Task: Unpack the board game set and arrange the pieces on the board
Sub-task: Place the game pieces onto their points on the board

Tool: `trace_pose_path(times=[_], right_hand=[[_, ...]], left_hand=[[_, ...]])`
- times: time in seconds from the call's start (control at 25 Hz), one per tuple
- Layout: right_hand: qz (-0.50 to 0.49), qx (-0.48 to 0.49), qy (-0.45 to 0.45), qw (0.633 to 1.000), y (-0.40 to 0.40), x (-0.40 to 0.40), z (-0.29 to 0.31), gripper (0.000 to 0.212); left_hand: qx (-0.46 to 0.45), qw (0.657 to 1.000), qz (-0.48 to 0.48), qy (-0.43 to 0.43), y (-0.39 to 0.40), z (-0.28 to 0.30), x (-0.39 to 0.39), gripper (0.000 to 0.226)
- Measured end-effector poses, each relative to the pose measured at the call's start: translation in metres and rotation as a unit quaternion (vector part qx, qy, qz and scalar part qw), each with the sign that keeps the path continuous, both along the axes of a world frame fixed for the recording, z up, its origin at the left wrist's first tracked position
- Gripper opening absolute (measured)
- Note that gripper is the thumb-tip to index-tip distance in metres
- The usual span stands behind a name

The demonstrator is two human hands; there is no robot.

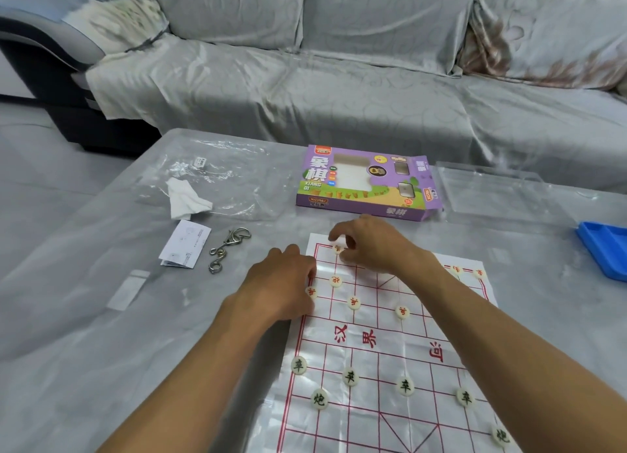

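Right hand [368, 245] pinches a round cream piece [338, 249] at the glossy board [373, 351] corner. Left hand [283, 283] rests flat, fingers relaxed, on the board edge.

The purple game box [364, 182] at 12 o'clock carried 象棋 in large white characters with "XIANG QI" beneath, and 象棋 again on its front edge. The board sheet [383, 357] at 5 o'clock bore red 汉界 across its middle band. Black-marked pieces [405, 385] in the near rows read 卒, and two [319, 399] read 炮. Red marks on the far pieces [354, 302] were too small to read. The leaflet [185, 244] at 9 o'clock showed only illegible print.
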State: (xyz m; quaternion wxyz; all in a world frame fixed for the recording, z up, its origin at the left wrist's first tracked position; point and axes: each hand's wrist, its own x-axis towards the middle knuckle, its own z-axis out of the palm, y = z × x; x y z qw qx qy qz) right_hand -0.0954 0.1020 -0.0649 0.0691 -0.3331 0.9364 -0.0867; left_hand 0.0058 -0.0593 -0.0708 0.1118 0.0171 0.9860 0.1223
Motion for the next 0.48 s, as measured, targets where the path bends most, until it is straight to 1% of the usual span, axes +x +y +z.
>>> trace_pose_path(times=[0.08,0.16,0.24,0.32,0.4,0.48], right_hand=[[-0.034,-0.045,0.005,0.998,0.022,0.003,0.011,0.030],[-0.081,-0.065,0.012,0.994,0.058,0.006,0.020,0.023],[-0.110,-0.041,0.005,0.993,0.100,0.014,0.024,0.018],[-0.117,-0.021,-0.019,0.993,0.129,0.025,0.022,0.016],[-0.117,-0.006,-0.057,0.991,0.142,0.036,0.015,0.021],[-0.113,0.020,-0.068,0.991,0.143,0.041,0.006,0.025]], left_hand=[[0.004,1.000,-0.002,-0.009,0.000,-0.002,-0.001,0.042],[0.012,1.000,-0.004,-0.015,-0.002,-0.002,-0.003,0.050],[0.018,0.999,-0.005,-0.027,-0.004,-0.001,-0.005,0.056],[0.013,0.999,-0.008,-0.033,-0.005,0.000,-0.005,0.056],[0.010,0.999,-0.007,-0.034,-0.003,0.001,-0.004,0.055],[0.010,0.999,-0.005,-0.035,-0.003,0.000,-0.002,0.053]])
